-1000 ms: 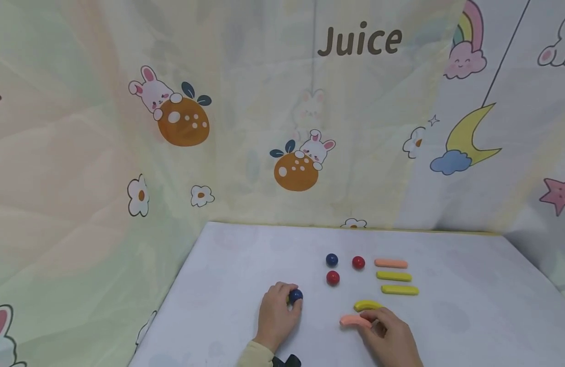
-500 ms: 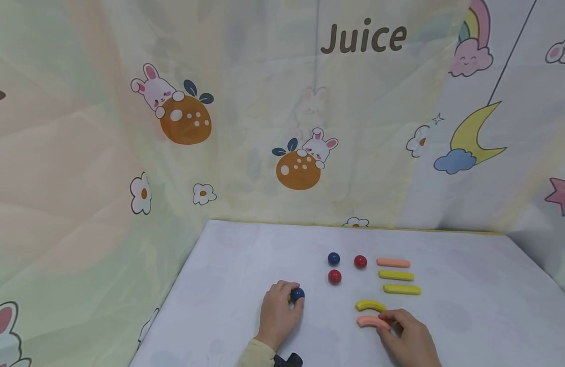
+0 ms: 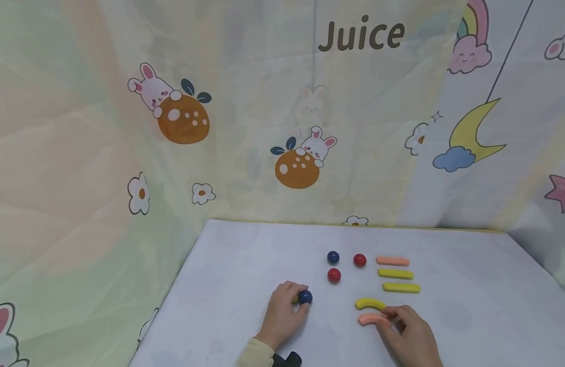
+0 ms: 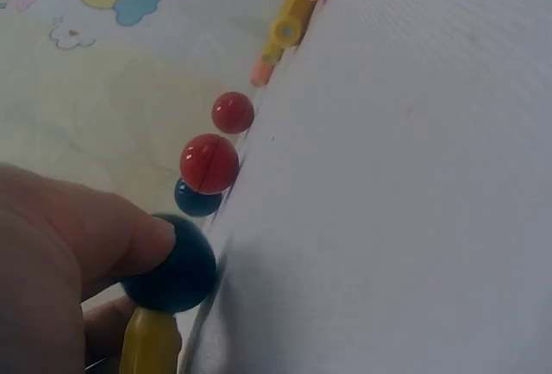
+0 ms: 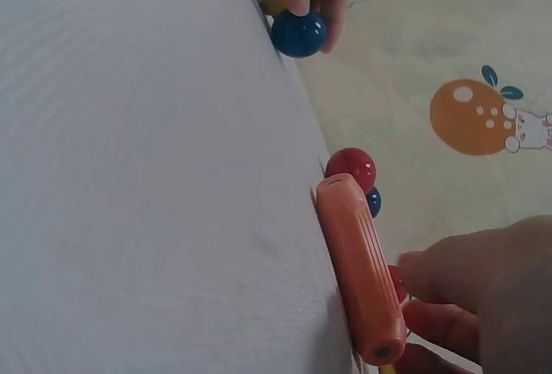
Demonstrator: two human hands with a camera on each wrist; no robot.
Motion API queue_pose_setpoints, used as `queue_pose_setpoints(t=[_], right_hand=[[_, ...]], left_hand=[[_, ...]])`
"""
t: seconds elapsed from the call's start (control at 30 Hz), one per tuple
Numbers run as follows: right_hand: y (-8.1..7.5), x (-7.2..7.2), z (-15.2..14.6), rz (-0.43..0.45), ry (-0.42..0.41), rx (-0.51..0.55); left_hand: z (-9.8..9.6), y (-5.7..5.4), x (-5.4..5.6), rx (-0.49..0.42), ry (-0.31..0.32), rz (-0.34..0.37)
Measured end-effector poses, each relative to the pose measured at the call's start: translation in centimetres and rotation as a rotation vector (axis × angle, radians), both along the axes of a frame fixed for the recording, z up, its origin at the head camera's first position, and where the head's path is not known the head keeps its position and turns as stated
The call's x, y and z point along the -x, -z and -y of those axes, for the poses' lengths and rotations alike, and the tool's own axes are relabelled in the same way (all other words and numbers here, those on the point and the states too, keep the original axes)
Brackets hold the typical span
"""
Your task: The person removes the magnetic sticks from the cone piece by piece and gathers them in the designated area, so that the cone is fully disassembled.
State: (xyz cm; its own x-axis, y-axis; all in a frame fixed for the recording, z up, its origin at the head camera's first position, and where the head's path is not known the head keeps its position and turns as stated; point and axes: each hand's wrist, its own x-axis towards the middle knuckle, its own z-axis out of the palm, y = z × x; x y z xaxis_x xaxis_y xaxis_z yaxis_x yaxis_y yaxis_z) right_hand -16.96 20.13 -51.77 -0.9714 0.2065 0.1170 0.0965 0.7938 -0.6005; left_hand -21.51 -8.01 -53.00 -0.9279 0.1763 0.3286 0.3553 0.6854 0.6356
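The left hand (image 3: 282,318) pinches a blue ball (image 3: 304,297) that sits on the end of a yellow stick (image 4: 148,344), low on the white table (image 3: 227,265). The ball looks hard, smooth and light, so it may slip; I judge it better to hold the stick (its ribbed side gives more grip). The right hand (image 3: 412,336) touches the end of a curved orange stick (image 3: 373,319) with bent fingertips, beside a curved yellow stick (image 3: 369,304). Whether these fingers really clamp it, I cannot tell.

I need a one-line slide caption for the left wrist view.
Left hand pinches a blue ball on a yellow stick; more balls beyond.
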Motion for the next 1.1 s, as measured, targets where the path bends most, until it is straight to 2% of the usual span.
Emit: queue_pose_setpoints(t=[0.13, 0.23, 0.43, 0.53, 0.67, 0.73, 0.8, 0.93, 1.03, 1.1], right_hand=[[-0.6, -0.3, 1.1, -0.046, 0.066, 0.021], [-1.2, -0.7, 2.7, -0.078, 0.049, 0.04], [-1.2, -1.1, 6.2, -0.107, -0.172, 0.001], [-1.3, -0.8, 7.5, -0.092, -0.272, -0.033], [-1.4, -0.3, 8.6, -0.078, -0.359, -0.069], [-1.4, -0.1, 9.0, -0.069, -0.365, -0.078], [-1.3, 0.1, 9.3, -0.058, -0.338, -0.09], [-1.3, 0.4, 9.6, -0.03, -0.26, -0.102], [-1.3, 0.5, 9.6, -0.038, -0.228, -0.104], [-1.4, 0.6, 9.6, -0.045, -0.223, -0.101]], left_hand=[[-0.1, -0.1, -0.1, -0.028, 0.112, 0.078], [-0.4, -0.1, -0.2, -0.046, 0.183, 0.1], [-0.8, -0.3, -0.4, -0.093, 0.28, 0.149], [-1.0, -0.4, -0.5, -0.103, 0.292, 0.187], [-1.2, -0.3, -0.7, -0.11, 0.301, 0.193], [-1.2, -0.2, -0.7, -0.103, 0.294, 0.171], [-1.2, -0.1, -0.6, -0.072, 0.258, 0.131], [-0.9, 0.2, -0.3, 0.039, 0.104, 0.013], [-0.6, 0.2, -0.2, 0.097, 0.0, -0.016], [-0.5, 0.0, -0.2, 0.113, -0.034, -0.015]])
